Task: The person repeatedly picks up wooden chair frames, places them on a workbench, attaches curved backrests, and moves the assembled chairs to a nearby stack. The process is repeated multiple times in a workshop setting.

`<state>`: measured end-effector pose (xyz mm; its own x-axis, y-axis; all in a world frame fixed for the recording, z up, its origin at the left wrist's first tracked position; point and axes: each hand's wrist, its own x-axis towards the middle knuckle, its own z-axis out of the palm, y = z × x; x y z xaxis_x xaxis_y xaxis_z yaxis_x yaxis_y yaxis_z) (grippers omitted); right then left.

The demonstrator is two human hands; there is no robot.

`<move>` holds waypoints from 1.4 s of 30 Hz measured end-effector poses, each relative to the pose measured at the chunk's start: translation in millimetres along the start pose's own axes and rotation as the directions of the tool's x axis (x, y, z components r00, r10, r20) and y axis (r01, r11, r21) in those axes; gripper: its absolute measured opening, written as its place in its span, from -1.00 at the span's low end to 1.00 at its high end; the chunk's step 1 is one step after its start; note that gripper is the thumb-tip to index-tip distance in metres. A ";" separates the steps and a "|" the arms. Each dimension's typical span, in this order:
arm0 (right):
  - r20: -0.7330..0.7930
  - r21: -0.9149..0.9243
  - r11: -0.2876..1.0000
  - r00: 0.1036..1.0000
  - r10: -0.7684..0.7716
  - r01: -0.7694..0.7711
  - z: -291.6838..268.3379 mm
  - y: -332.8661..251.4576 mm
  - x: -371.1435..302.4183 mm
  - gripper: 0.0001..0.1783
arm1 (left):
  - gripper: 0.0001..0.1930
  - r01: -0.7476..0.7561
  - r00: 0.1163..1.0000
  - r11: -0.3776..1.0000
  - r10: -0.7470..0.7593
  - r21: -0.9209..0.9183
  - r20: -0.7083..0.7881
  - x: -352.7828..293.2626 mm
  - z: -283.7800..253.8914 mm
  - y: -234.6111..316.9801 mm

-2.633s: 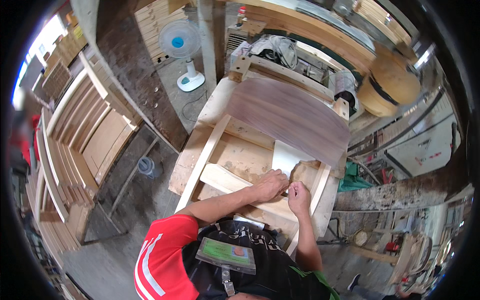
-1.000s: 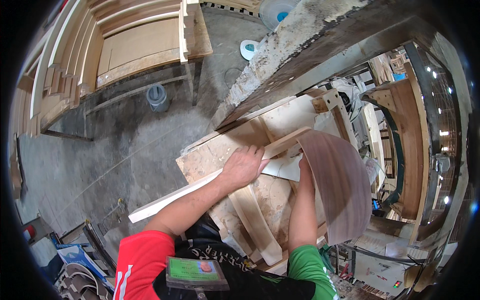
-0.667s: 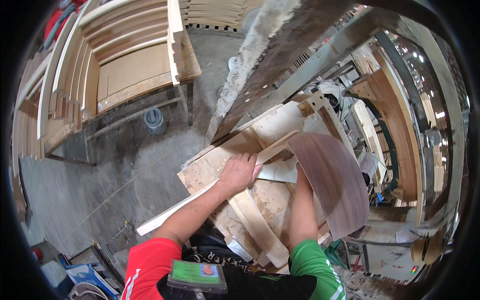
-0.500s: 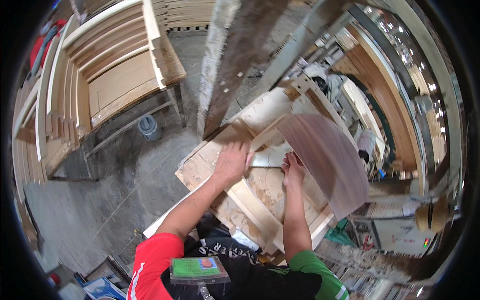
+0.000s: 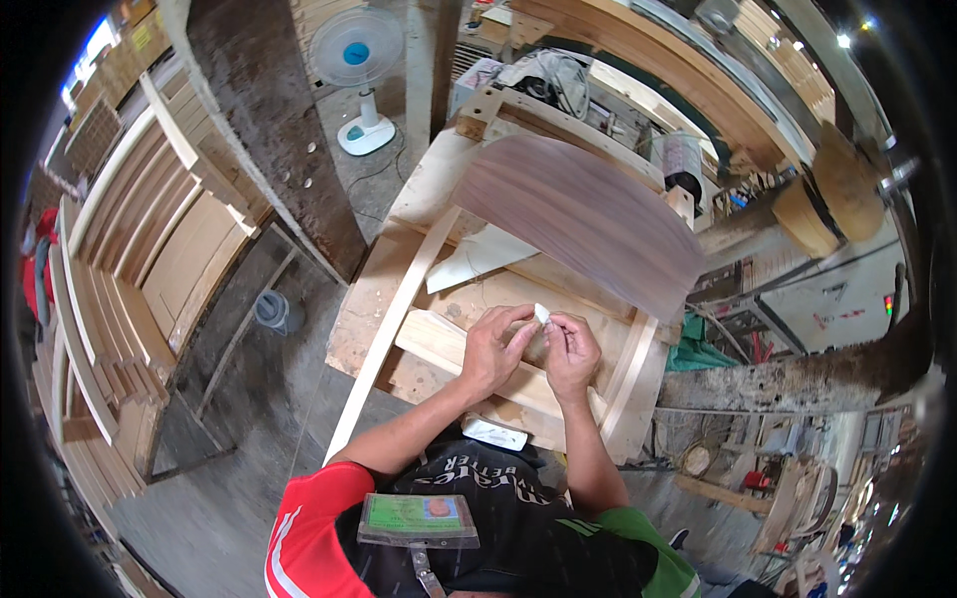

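Note:
In front of my chest both hands meet above the workbench. My left hand and my right hand pinch a small whitish piece between thumbs and fingertips; whether it is folded paper or something else is unclear. Beneath them lies a pale wooden board, partly covered by my hands. A long light wooden strip slants past my left forearm. Beyond my hands rests a dark-grained, curved wooden panel, with a cream sheet beside its near left edge.
Stacked curved wooden frames stand at the left, near a grey bucket. A thick post rises beyond the bench's left side, with a white fan behind it. At the right is a horizontal beam.
My view has turned to the right. Both hands have come together around the small whitish piece; my left hand has left the wooden strip and my right hand has moved away from the curved panel.

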<state>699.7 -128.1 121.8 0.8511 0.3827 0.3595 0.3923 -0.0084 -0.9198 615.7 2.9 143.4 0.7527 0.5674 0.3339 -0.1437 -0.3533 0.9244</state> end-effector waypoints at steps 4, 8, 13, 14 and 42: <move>-0.037 0.106 0.992 0.996 0.075 -0.071 -14.8 -6.0 -15.8 -0.85 | -0.77 0.158 0.983 0.953 -0.127 -0.258 0.134 -5.6 17.4 6.3; -0.088 0.175 0.971 0.979 0.183 -0.165 -25.7 -7.3 -30.9 -0.83 | -0.79 0.416 0.900 0.759 -0.263 -0.500 0.348 -13.0 38.6 -6.6; -0.268 -0.104 0.980 0.953 0.138 -0.171 -56.5 -9.4 -52.4 -0.76 | -0.82 0.575 0.801 0.725 -0.405 -0.378 0.442 0.2 75.7 -18.1; -0.304 -0.199 0.968 0.949 0.085 -0.151 -67.7 -11.7 -57.1 -0.73 | -0.82 0.546 0.819 0.729 -0.359 -0.414 0.447 8.6 85.0 -24.7; -0.684 -0.399 0.627 0.672 0.282 -0.669 -137.9 7.4 -176.7 -0.37 | -0.61 0.344 0.702 0.917 -0.393 0.200 0.594 77.7 314.9 -48.3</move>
<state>600.3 -323.2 73.2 0.9217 -0.3774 0.0902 -0.1840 -0.6297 -0.7547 883.5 -170.2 66.6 0.9665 0.0948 -0.2384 0.2557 -0.2780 0.9259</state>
